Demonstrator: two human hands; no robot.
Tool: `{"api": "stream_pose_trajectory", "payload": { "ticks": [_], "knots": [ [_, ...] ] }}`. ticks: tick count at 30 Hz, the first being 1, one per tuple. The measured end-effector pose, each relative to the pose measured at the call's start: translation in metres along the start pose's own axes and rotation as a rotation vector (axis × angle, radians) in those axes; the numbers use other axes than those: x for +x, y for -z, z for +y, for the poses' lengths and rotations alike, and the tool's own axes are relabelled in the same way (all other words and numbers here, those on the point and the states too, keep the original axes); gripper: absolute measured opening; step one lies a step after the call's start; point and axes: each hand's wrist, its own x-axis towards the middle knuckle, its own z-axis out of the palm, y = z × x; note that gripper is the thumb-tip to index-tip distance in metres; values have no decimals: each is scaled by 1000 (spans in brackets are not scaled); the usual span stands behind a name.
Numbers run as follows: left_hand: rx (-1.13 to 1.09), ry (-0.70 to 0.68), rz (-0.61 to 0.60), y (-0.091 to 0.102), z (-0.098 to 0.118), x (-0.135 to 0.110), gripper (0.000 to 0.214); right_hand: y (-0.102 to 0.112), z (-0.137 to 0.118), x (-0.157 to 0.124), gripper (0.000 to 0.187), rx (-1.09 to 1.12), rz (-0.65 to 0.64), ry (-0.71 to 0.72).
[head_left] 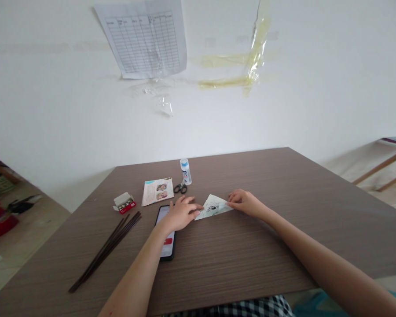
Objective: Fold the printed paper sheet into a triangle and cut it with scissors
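Observation:
A triangular folded printed paper (214, 206) lies on the table between my two hands, with a small dark picture on its face. At its left corner rests my left hand (181, 214), thumb and index finger gripping the tip while the other fingers spread a little. My right hand (246, 202) pinches the right corner, its fingers curled together. Partly hidden under my left wrist and forearm is a smartphone (167, 250) with a lit screen.
Behind my left hand lie a stack of printed paper (152, 196), black-handled scissors (181, 189) and a white bottle with a blue cap (185, 172). An open small red-and-white box (128, 207) and several thin dark sticks (105, 253) are at the left. A wall borders the table's (284, 171) far edge.

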Motion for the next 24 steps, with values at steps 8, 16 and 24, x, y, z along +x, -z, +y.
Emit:
{"api": "stream_pose_trajectory", "payload": {
  "ticks": [8, 16, 24],
  "knots": [
    [20, 21, -12, 2, 4, -2, 46, 1, -3, -5, 26, -155, -89, -8],
    [103, -6, 54, -5, 15, -10, 47, 0, -6, -6, 45, -167, -122, 18],
    [123, -1, 31, -6, 17, -10, 63, -2, -3, -10, 41, -67, -116, 144]
  ]
}}
